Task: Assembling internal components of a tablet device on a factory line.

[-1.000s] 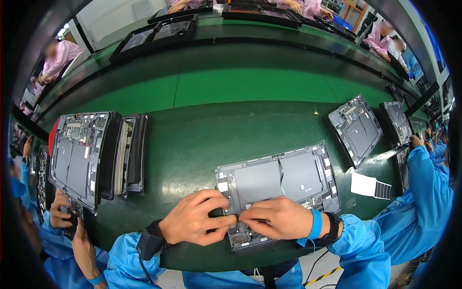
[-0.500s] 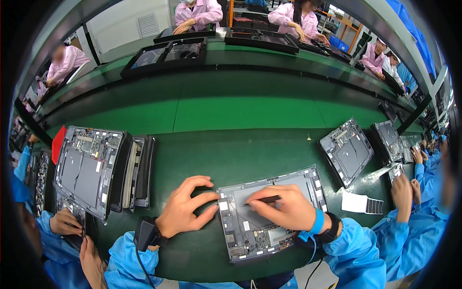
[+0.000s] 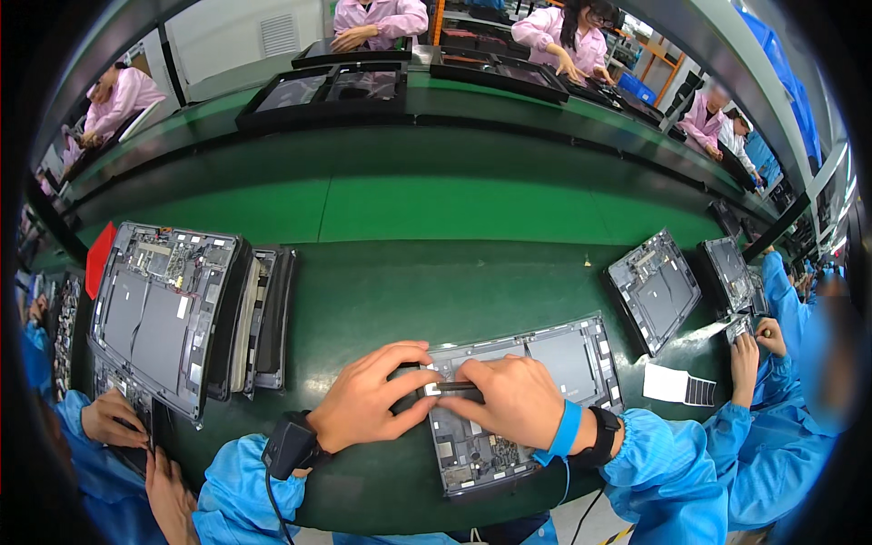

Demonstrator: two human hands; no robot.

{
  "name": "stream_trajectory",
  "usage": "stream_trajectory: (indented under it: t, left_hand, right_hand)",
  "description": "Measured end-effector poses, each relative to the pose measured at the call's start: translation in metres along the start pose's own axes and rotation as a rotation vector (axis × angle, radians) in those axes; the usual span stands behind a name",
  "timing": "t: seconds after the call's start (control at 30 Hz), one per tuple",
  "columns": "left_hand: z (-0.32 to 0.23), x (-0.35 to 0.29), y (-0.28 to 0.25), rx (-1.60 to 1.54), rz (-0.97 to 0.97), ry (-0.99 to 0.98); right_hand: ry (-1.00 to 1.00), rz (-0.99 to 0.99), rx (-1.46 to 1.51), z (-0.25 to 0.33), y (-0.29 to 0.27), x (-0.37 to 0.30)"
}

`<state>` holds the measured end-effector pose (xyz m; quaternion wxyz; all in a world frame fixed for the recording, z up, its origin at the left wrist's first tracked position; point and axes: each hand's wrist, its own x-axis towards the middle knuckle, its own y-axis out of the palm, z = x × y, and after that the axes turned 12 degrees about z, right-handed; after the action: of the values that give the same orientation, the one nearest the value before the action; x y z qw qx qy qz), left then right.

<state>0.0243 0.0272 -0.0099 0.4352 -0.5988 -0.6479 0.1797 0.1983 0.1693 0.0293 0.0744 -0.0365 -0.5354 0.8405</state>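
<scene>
An opened tablet-like device [image 3: 572, 363], its grey inside with circuit board and white labels showing, lies on the green bench in front of me. My right hand [image 3: 513, 400] is closed on a slim dark pen-like tool [image 3: 459, 387] over the device's left part, the tool pointing left. My left hand [image 3: 377, 395] rests at the device's left edge. Its thumb and forefinger are a little apart, on either side of a small white patch [image 3: 431, 389] by the tool's tip. Both hands partly cover the device.
Similar open devices lean in a stack [image 3: 163, 309] at left, a red piece [image 3: 100, 259] behind. Another device [image 3: 654, 291] lies at right, near a white sheet [image 3: 668, 382]. Co-workers' hands [image 3: 118, 422] work on both sides. Black trays [image 3: 322, 91] stand across the bench.
My left hand has moved right onto the device's edge, its thumb and forefinger closing in. My right hand has shifted slightly left and down, bringing the tool to that edge. The device has slid slightly right.
</scene>
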Motion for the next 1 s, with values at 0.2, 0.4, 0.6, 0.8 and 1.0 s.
stream_trajectory:
  t: [0.2, 0.4, 0.6, 0.8, 1.0]
  left_hand:
    - [-0.003, -0.001, -0.002, 0.012, -0.027, 0.010]
    - [-0.003, -0.001, -0.001, -0.017, -0.018, 0.004]
    - [-0.001, -0.001, 0.000, -0.065, -0.060, 0.005]
    - [0.000, -0.002, -0.001, -0.062, -0.024, -0.017]
    - [0.000, -0.003, -0.001, -0.062, -0.024, -0.016]
  right_hand:
    - [0.058, 0.047, 0.088, -0.007, -0.002, -0.003]
    - [0.060, -0.061, 0.131, 0.000, -0.007, 0.002]
    - [0.043, -0.039, -0.050, 0.002, 0.002, 0.007]
    - [0.126, 0.094, -0.137, 0.008, -0.006, 0.006]
    - [0.156, 0.030, -0.033, 0.015, -0.008, 0.009]
